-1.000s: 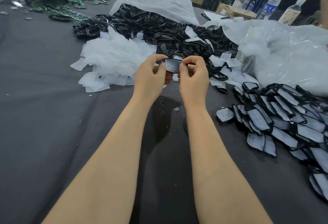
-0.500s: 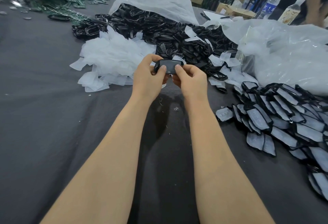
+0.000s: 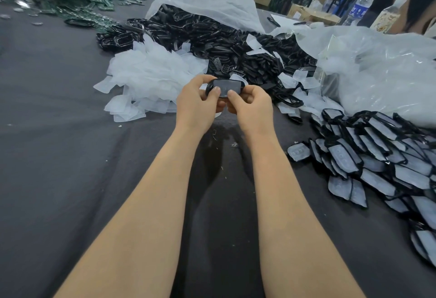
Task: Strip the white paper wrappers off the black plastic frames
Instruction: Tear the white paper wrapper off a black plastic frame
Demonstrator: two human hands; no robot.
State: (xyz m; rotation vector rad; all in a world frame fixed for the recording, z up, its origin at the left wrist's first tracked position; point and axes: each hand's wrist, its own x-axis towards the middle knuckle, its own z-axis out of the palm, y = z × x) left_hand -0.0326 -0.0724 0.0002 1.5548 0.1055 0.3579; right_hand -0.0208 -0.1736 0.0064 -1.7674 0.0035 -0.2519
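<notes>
Hands meet above the grey table cloth (image 3: 59,156), and between them sits one black frame (image 3: 225,86) with its pale wrapper across the face. The left hand (image 3: 197,102) grips the frame's left end, fingers curled under and thumb on top. The right hand (image 3: 252,104) holds the right end the same way, its thumb pressed on the lower edge of the paper. The frame is held up off the cloth, just in front of the heap of loose wrappers (image 3: 151,73).

From where I stand this looks like the start of a peel, with both thumbs seeming to hunt for an edge of the paper. The next move, I'd guess, calls for one thumb to lift a corner while the other hand steadies the plastic, then a pull toward the white heap. (The paper looks thin, so a hasty tug could tear it and leave a scrap behind.)

Plenty is left to do. Wrapped frames (image 3: 377,154) lie overlapped at the right and run out of the picture, while bare frames (image 3: 212,36) are piled beyond.

Whether a corner has lifted yet I cannot tell, since the thumbs cover that edge. The fingers beneath the frame are hidden, and so is its back. The clear plastic bag (image 3: 382,73) on the right veils whatever lies under it.
</notes>
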